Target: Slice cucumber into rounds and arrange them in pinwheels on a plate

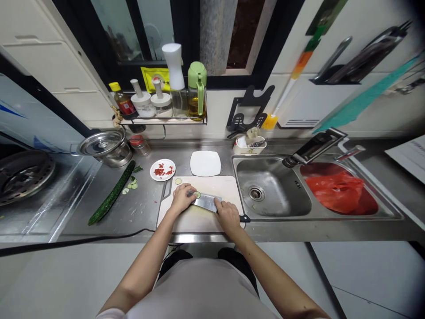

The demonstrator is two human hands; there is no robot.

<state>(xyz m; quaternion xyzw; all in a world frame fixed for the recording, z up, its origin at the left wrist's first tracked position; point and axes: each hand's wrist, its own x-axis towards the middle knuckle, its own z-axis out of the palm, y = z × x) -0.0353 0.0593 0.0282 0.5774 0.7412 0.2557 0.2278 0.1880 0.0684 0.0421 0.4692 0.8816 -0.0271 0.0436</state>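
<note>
My right hand (228,215) grips the black handle of a kitchen cleaver (206,202), its broad blade pointing left over the white cutting board (199,223). At the blade's left end my left hand (182,198) is curled, fingertips around a piece of cucumber (197,194); most of that piece is hidden by fingers and blade. One thin cucumber slice (178,181) lies near the board's far left corner. A long whole-looking cucumber (113,195) rests on the steel counter to the left, with several cut bits (133,183) beside it.
Behind the board stand a small plate of chopped red bits (162,170) and a square white plate (205,163). A steel pot (106,148) is at the left rear, below a rack of bottles (162,118). To the right lies a double sink (272,188) with a red bag (335,191).
</note>
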